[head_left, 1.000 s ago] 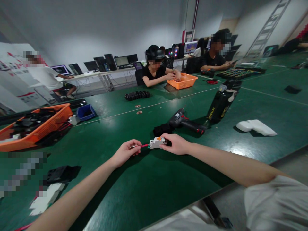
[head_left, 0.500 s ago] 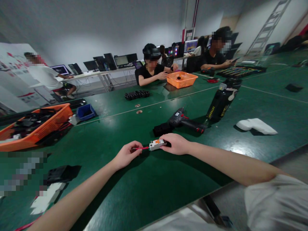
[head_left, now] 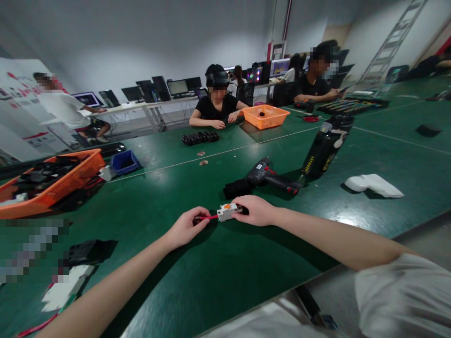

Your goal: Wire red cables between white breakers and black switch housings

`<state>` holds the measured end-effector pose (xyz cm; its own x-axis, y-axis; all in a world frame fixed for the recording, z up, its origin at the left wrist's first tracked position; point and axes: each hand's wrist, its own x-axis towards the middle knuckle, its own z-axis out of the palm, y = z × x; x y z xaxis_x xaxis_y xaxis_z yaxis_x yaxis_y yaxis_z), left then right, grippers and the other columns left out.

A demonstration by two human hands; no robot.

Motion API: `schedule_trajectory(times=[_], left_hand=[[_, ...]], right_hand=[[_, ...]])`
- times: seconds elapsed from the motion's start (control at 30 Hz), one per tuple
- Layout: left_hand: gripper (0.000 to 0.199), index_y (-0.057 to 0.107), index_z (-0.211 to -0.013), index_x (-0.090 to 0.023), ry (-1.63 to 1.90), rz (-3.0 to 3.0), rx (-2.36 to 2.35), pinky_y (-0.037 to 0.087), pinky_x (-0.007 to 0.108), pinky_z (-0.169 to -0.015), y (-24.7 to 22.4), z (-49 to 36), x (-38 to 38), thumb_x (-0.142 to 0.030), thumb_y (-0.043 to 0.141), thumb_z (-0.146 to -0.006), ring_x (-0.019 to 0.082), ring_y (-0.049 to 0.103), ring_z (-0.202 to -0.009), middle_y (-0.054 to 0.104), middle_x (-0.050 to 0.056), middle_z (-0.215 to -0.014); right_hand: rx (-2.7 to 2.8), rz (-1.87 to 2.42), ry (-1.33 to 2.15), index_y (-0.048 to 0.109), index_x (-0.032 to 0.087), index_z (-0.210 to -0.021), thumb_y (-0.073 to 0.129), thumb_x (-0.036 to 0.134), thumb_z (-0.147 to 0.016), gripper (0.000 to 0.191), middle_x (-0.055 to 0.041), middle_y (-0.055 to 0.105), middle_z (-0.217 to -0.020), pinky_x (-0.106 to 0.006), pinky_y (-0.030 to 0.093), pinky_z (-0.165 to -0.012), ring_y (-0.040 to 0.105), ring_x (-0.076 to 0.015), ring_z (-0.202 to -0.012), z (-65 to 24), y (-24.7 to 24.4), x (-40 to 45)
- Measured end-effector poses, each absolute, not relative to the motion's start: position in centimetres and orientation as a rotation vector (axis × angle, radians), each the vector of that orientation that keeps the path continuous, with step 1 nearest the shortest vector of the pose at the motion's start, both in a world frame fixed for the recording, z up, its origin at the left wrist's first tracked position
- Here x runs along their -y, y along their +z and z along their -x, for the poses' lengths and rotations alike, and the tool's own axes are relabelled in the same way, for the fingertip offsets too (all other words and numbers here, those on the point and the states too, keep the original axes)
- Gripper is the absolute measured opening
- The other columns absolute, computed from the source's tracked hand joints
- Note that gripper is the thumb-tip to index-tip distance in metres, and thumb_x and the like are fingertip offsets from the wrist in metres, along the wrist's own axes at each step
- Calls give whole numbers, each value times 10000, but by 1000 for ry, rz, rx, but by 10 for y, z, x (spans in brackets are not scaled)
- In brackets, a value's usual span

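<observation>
A small white circuit breaker (head_left: 226, 212) with an orange switch is held just above the green table (head_left: 197, 281). My right hand (head_left: 255, 211) is closed on its right end. From its left end a red wire (head_left: 210, 217) runs to my left hand (head_left: 186, 226), whose fingers pinch it. Whether the wire's tip sits inside the breaker cannot be made out. Just beyond my right hand lies a black power drill (head_left: 269, 176), beside a black block (head_left: 236, 188).
An orange basket (head_left: 75, 176) of black parts and a blue bin (head_left: 125, 163) are at the left. White modules (head_left: 66, 288) lie near my left forearm. Beyond the drill are a black bottle (head_left: 326, 148), a white object (head_left: 375, 184) and an orange tray (head_left: 266, 117). A co-worker (head_left: 216, 101) sits opposite.
My hands, the breaker and the wire have hardly moved. The co-worker opposite has drawn both hands from the orange tray down to the table on its left.
</observation>
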<state>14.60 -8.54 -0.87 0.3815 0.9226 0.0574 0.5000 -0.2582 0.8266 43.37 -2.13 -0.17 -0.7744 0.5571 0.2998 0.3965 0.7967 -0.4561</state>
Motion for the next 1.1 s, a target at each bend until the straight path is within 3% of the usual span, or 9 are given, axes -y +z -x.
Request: schedule_trajectory(times=[0.33, 0.53, 0.73, 0.93, 1.1], left_hand=[[175, 616, -1064, -203, 739, -2445, -1313, 488, 356, -817, -5, -149, 93, -316, 564, -941, 203, 589, -936, 650, 77, -1001], [144, 628, -1015, -203, 737, -2501, -1334, 460, 347, -812, -7, -150, 94, -300, 537, -960, 191, 597, -904, 668, 66, -968], [146, 633, -992, -198, 714, -2623, -1356, 442, 356, -827, -6, -149, 96, -286, 521, -964, 192, 623, -904, 694, 66, -960], [208, 643, -1074, -205, 668, -2754, -1346, 462, 365, -816, -2, -155, 104, -333, 563, -931, 213, 661, -902, 725, 83, -998], [266, 656, -1114, -214, 683, -2658, -1426, 516, 304, -744, -5, -160, 113, -385, 560, -934, 203, 684, -900, 736, 83, -1032]], right_hand=[[2575, 703, 547, 597, 176, -1144, 668, 323, -876, 314, -77, 689, -1004, -297, 472, -723, 640, -211, -855, -435, 2, 22], [2572, 700, 548, 612, 168, -1041, 650, 290, -893, 196, -63, 672, -939, -284, 445, -699, 611, -197, -811, -435, -1, 21], [2609, 642, 575, 642, 159, -1023, 664, 334, -908, 211, -66, 651, -915, -283, 440, -717, 586, -194, -819, -434, -1, 19], [2625, 616, 627, 645, 167, -1065, 651, 348, -926, 229, -76, 678, -969, -309, 456, -774, 604, -210, -873, -429, 1, 24], [2668, 565, 568, 641, 168, -1085, 646, 383, -923, 270, -81, 685, -955, -328, 456, -770, 608, -218, -863, -426, 4, 30]])
